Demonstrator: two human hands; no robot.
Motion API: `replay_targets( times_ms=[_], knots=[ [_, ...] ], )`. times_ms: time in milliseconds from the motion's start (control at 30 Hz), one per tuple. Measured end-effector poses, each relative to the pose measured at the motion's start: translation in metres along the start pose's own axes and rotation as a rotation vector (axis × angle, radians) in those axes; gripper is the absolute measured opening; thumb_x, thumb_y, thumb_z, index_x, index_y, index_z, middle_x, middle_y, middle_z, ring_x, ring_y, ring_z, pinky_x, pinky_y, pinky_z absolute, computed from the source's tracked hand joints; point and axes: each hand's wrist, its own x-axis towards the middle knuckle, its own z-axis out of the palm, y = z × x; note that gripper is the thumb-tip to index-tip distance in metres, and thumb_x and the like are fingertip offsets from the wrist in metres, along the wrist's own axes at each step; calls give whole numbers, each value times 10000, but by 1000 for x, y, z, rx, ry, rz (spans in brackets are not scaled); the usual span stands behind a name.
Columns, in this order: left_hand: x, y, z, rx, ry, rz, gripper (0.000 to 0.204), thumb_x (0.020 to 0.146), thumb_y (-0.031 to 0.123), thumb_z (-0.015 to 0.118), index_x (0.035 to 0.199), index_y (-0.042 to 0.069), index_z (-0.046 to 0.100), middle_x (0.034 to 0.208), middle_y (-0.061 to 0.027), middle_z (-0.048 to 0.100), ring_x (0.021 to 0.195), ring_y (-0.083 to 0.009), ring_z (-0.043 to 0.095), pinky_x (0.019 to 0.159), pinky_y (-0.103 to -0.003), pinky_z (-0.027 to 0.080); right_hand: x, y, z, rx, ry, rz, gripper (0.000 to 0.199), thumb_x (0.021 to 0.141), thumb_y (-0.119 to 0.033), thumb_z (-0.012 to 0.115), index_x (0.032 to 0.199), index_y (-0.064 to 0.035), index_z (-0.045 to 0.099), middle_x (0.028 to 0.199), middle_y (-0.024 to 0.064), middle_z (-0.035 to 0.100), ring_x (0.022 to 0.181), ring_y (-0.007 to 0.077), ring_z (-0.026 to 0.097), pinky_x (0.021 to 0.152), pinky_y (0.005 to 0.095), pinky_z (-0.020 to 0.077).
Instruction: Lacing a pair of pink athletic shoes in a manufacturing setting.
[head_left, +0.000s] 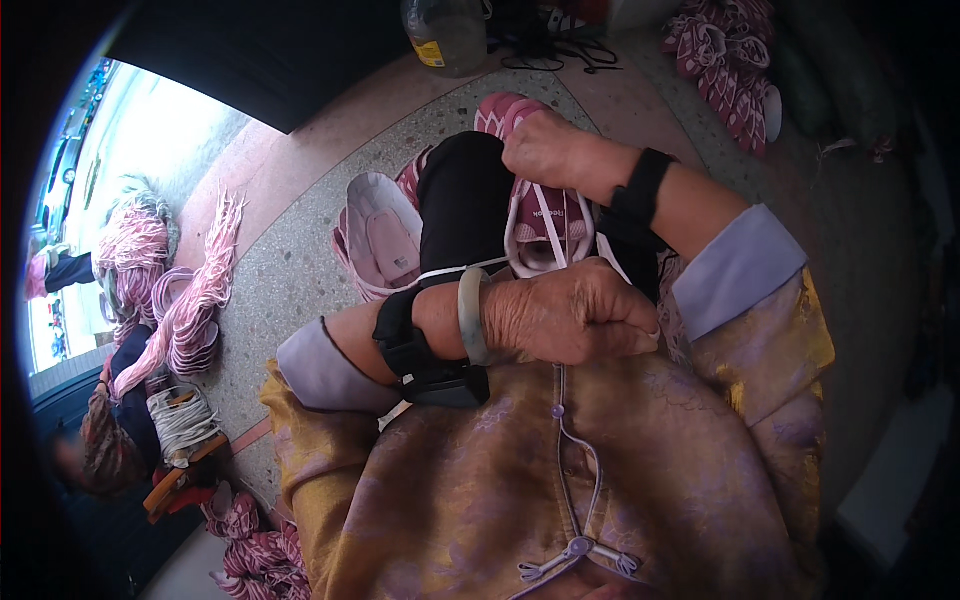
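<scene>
A shoe (578,208) and its laces (548,225) block the gap between left hand (585,312) and right hand (540,148); a knee (460,165) bars the right hand's left; floor (625,95) beyond gives room.

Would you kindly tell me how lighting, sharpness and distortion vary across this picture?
In the head view, the doorway at left is blown out nearly white; in the head view, the right side sinks into shadow; in the head view, the left hand and right hand look fairly sharp; in the head view, the person at far left looks tipped sideways near the fisheye's black rim.
</scene>
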Motion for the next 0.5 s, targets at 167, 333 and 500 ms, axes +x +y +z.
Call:
replay_targets(
  times_ms=[167, 333, 500],
  knots=[
    [-9, -4, -2, 36, 60, 42, 99, 873, 59, 524, 846, -26, 566, 693, -59, 561, 621, -107, 515, 566, -255, 412, 10, -4, -9, -126, -74, -163, 134, 644, -95, 558, 692, -86, 683, 717, 89, 656, 717, 242, 647, 594, 342, 512],
    [-16, 3, -10, 37, 78, 43, 104, 882, 65, 516, 856, -22, 568, 698, -45, 555, 634, -96, 505, 578, -244, 420, 12, -6, 7, -216, -96, -212, 121, 639, -101, 568, 682, -96, 682, 695, 75, 652, 704, 228, 647, 584, 333, 511],
    [-27, -7, -10, -7, 150, 115, 110, 886, 72, 516, 855, -20, 568, 683, -39, 539, 627, -88, 482, 569, -241, 414, 18, -13, -4, -230, -166, -208, 110, 635, -97, 570, 665, -95, 675, 675, 70, 646, 691, 225, 646, 564, 330, 510]
  ],
)
